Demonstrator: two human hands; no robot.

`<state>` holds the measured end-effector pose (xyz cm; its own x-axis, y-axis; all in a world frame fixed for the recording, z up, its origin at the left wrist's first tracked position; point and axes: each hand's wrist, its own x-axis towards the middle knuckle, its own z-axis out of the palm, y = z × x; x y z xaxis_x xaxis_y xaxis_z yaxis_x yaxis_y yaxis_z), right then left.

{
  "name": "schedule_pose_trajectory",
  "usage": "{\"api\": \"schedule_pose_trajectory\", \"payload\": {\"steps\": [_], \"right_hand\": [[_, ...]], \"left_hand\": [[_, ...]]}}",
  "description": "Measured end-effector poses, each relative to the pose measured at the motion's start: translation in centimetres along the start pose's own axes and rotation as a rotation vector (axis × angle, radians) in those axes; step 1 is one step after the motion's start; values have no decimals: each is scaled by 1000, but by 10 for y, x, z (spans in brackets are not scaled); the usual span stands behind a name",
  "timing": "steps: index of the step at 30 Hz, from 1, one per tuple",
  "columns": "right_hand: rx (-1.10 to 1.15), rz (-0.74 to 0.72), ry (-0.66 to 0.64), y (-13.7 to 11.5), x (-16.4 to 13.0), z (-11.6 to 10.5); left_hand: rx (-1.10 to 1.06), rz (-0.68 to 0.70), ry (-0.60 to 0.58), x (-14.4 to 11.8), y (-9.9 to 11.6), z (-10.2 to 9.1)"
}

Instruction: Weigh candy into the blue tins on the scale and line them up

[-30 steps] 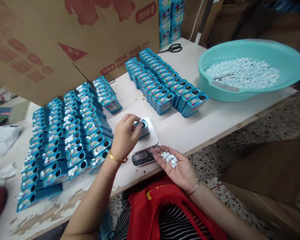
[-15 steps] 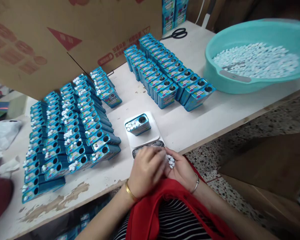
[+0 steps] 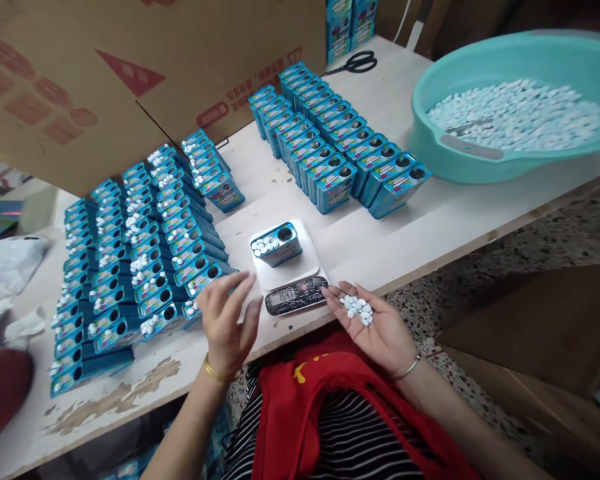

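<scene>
Just ahead of both hands and between them: small blue tin (image 3: 277, 244) on white kitchen scale (image 3: 291, 275), tablets heaped on its lid beside a round hole. Long axis across, hole end toward right. Left hand (image 3: 227, 320) empty, fingers spread and loose, just beside scale's near-left corner, closer to tin. Right hand (image 3: 375, 327) palm up, cupping white tablets (image 3: 359, 308), fingertips almost touching scale display (image 3: 295, 295). Left of left hand: rows of filled tins (image 3: 140, 260); farther ahead, open empty tins (image 3: 330, 143); far right, teal basin (image 3: 510, 167) of tablets, rim cut off. Display digits unreadable; tin's fill level hidden.
</scene>
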<state>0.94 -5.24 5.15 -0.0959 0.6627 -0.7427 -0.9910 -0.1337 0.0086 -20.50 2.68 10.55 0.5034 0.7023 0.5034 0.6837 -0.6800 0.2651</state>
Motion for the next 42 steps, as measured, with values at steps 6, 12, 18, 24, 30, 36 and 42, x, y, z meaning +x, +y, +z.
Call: {"api": "schedule_pose_trajectory", "payload": {"steps": [6, 12, 18, 24, 30, 36, 42], "right_hand": [[12, -3, 3, 2, -1, 5], [33, -3, -40, 2, 3, 5], [31, -11, -81, 2, 6, 2], [40, -17, -78, 0, 7, -1], [75, -29, -85, 0, 14, -1], [74, -54, -132, -1, 21, 6], [80, -95, -135, -13, 16, 1]], "left_hand": [[171, 33, -217, 16, -14, 7], [210, 69, -300, 22, -10, 14], [176, 125, -300, 42, -2, 26], [157, 165, -279, 62, 0, 31], [195, 102, -291, 74, -15, 22], [83, 200, -274, 121, 10, 56], [137, 163, -253, 158, 36, 135]]}}
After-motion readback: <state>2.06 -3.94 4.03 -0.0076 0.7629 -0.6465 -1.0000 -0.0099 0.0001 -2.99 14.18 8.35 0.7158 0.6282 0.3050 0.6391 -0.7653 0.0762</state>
